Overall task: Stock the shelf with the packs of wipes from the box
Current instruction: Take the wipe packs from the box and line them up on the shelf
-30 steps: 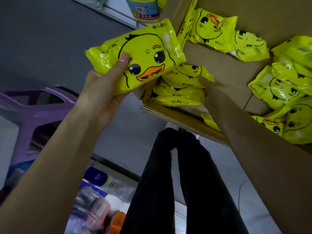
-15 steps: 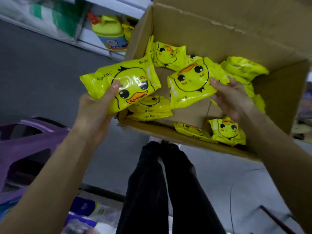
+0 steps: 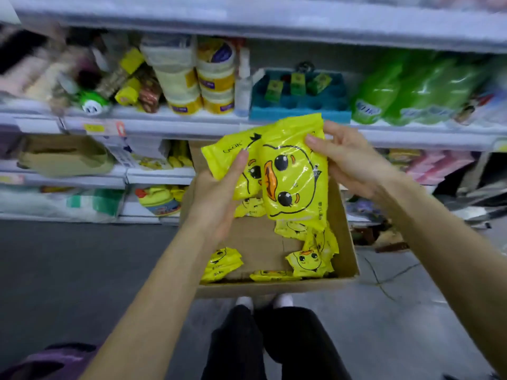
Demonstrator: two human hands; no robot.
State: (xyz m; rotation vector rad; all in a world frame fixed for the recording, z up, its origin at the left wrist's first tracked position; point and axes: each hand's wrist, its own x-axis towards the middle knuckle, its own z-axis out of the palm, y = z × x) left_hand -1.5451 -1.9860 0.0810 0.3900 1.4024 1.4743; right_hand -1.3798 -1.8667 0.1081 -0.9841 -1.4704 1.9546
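- While the left hand (image 3: 219, 198) pinches the first pack (image 3: 227, 157) under its thumb, the right hand (image 3: 354, 160) grips the second pack (image 3: 293, 182), the two overlapping above the box (image 3: 274, 287).
- Several loose packs (image 3: 307, 260) lie inside.
- Far shelf (image 3: 164, 126) awaits; plenty left, I'd say.

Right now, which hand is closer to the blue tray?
Right. The right hand, holding a pack, is just below the blue tray; the left hand is lower and further left.
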